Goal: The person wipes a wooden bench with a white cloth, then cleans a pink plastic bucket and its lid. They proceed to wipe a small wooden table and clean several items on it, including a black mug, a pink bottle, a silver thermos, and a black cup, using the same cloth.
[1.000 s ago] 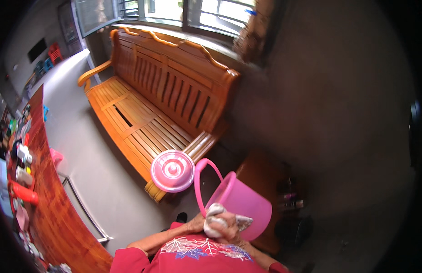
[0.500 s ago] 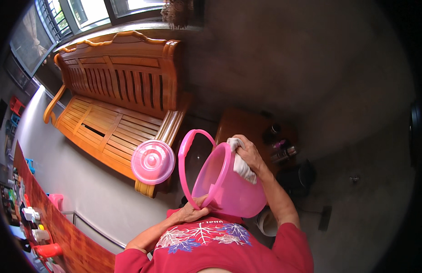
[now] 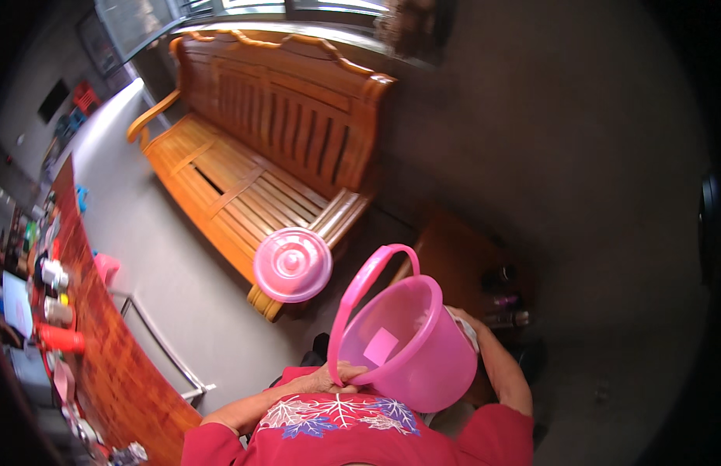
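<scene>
A pink plastic bucket is tilted against my front, its mouth facing up and left. My left hand grips its near rim, beside the foot of the raised pink handle. A paler pink square shows inside the bucket. On the bucket's far right side, my right hand presses a white cloth against the outer wall. The bucket hides most of the cloth and the fingertips of that hand. A round pink lid with a knob rests on the bench's near armrest.
A slatted wooden bench stands ahead to the left, below a window. At the left edge, a reddish wooden table carries many small things, among them a red cylinder. A low brown table holds dark items at right.
My right hand and the cloth have gone from the bucket's rim down to its outer right side. The bucket has turned and sits lower, and the whole view has swung left.
</scene>
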Available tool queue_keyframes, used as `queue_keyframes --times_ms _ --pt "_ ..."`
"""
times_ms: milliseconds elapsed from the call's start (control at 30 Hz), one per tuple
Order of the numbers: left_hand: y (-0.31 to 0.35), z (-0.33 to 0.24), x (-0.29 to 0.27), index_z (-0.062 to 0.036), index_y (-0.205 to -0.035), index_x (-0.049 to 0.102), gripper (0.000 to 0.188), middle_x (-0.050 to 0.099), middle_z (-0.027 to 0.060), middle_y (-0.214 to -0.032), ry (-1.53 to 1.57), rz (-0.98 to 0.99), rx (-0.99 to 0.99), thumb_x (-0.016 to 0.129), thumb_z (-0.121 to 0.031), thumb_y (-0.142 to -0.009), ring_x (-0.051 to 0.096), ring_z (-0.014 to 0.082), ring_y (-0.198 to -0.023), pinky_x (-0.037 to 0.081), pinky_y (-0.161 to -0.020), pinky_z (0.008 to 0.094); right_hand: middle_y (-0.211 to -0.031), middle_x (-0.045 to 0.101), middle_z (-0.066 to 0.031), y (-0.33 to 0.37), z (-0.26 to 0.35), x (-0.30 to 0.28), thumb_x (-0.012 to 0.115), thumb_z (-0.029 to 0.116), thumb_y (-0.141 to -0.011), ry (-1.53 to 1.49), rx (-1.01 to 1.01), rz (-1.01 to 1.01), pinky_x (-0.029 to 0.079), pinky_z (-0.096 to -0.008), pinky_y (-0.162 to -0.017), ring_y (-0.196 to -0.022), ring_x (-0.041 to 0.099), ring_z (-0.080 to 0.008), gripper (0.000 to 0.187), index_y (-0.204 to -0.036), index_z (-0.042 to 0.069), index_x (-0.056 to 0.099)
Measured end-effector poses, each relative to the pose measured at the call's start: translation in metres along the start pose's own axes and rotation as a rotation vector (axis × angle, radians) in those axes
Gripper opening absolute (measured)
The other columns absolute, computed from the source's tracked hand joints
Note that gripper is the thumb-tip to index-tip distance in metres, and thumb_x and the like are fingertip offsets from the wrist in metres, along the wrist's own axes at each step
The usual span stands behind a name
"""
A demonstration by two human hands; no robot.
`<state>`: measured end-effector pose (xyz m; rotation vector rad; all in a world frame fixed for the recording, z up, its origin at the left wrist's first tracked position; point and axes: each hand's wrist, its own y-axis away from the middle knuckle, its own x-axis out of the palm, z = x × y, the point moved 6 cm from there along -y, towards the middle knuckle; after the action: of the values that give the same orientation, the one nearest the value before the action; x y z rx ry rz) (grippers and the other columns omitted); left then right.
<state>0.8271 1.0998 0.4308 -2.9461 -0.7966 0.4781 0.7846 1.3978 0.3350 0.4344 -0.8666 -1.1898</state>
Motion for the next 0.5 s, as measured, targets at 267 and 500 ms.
queue_keyframes --times_ms 267,500 --pt "-0.003 -0.01 -0.007 -0.0049 -0.109 0.057 0.033 0.062 0.0138 -0.089 0.131 -0.065 -0.054 0.053 -0.012 -0.077 0.063 0.0246 -0.085 0.047 -0.074 0.0328 -0.104 0.062 -0.0085 0.045 -0.006 -0.035 0.049 0.007 -0.082 0.209 -0.562 -0.251 0.048 -0.0304 -0.082 -0.095 0.059 -0.0176 0.034 -0.115 0.0 0.056" --pt "-0.008 -0.012 -0.014 0.0022 -0.106 0.054 0.028 0.06 0.0106 -0.096 0.346 -0.106 -0.14 0.046 -0.003 -0.08 0.057 0.0169 -0.095 0.045 -0.082 0.0302 -0.112 0.057 -0.0164 0.108 -0.001 -0.005 0.048 0.003 -0.076 0.248 -0.799 -0.81 0.041 -0.0352 -0.094 -0.103 0.056 -0.0289 0.044 -0.12 -0.001 0.05"
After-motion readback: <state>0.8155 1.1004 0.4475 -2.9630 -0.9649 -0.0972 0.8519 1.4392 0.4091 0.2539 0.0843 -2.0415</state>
